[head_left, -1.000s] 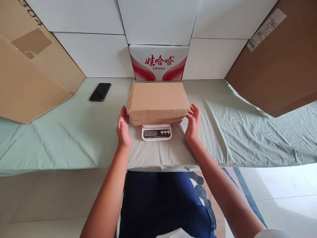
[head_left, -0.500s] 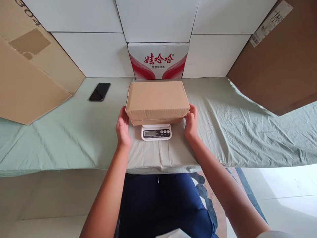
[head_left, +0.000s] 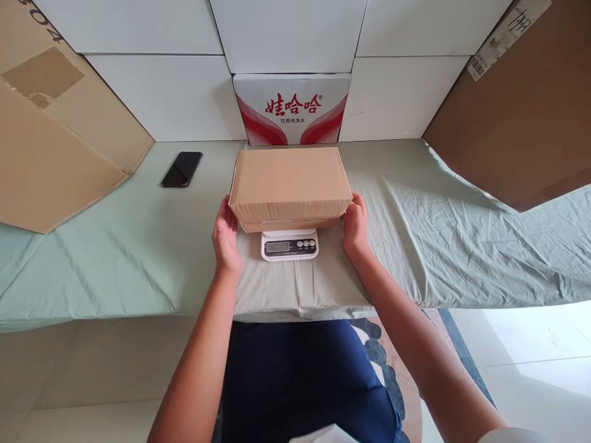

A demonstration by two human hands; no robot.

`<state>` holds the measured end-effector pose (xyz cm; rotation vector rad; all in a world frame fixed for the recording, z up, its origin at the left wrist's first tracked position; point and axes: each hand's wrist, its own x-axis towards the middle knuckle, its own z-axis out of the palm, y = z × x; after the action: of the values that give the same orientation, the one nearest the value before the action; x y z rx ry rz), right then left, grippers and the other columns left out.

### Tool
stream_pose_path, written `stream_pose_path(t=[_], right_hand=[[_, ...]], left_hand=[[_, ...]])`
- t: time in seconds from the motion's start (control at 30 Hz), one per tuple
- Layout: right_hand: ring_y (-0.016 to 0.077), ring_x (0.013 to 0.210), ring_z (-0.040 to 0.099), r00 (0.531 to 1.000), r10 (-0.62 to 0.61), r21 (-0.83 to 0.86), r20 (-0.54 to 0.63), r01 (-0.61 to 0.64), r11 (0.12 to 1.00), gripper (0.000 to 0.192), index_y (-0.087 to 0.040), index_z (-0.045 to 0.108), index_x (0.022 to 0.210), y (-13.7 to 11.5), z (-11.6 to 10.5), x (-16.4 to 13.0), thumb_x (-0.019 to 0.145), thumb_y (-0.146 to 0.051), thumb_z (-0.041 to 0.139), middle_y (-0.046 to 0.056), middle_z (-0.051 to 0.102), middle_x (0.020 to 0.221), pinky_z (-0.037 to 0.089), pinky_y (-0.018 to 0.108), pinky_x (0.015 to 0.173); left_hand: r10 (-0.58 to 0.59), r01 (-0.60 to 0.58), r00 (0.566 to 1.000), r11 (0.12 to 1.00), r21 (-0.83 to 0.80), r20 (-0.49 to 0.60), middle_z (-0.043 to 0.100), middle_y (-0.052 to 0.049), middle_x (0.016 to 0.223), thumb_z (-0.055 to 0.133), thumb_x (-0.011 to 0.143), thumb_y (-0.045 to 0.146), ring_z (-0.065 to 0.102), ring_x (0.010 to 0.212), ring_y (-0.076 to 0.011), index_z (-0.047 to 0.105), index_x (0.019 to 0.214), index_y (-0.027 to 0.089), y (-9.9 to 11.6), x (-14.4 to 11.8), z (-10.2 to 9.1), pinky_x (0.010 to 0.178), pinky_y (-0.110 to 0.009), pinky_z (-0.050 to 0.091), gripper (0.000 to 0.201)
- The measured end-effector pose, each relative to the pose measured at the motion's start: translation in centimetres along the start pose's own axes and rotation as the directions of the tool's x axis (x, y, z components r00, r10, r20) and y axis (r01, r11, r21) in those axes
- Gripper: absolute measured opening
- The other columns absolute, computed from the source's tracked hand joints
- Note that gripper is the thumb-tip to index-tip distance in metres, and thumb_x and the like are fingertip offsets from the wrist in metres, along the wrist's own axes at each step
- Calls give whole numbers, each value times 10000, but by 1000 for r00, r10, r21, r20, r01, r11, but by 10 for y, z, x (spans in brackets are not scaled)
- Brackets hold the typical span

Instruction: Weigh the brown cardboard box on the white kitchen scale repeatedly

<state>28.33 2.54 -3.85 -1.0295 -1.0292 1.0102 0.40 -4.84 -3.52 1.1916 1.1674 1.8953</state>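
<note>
A plain brown cardboard box rests on a small white digital scale in the middle of a table covered with pale green cloth. My left hand presses against the box's left end and my right hand against its right end, so both hands grip the box between them. The scale's display and buttons show below the box's front edge.
A black phone lies at the back left. A white and red printed carton stands behind the box against white panels. Large cardboard sheets lean at the left and right. The table's front edge runs just before my legs.
My hands have closed in from beside the box until they touch its two ends. The box stays on the scale.
</note>
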Motion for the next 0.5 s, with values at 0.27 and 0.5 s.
stream_pose_path(t=[0.27, 0.5], right_hand=[[213, 1010, 669, 1000, 8, 23, -4, -8, 1000, 266, -281, 634, 1021, -9, 3, -4, 891, -506, 577, 35, 684, 1132, 583, 336, 785], [204, 998, 669, 1000, -5, 38, 30, 4, 999, 229, -276, 639, 1009, -13, 4, -3, 878, -450, 571, 30, 689, 1104, 572, 343, 808]], left_hand=[[7, -7, 1000, 1000, -3, 5, 514, -84, 1652, 438, 892, 852, 426, 1575, -328, 601, 1482, 323, 0, 0, 0, 1267, -461, 403, 809], [-3, 3, 1000, 1000, -3, 6, 532, -103, 1635, 429, 891, 856, 458, 1554, -330, 590, 1490, 315, 0, 2, 0, 1245, -461, 425, 823]])
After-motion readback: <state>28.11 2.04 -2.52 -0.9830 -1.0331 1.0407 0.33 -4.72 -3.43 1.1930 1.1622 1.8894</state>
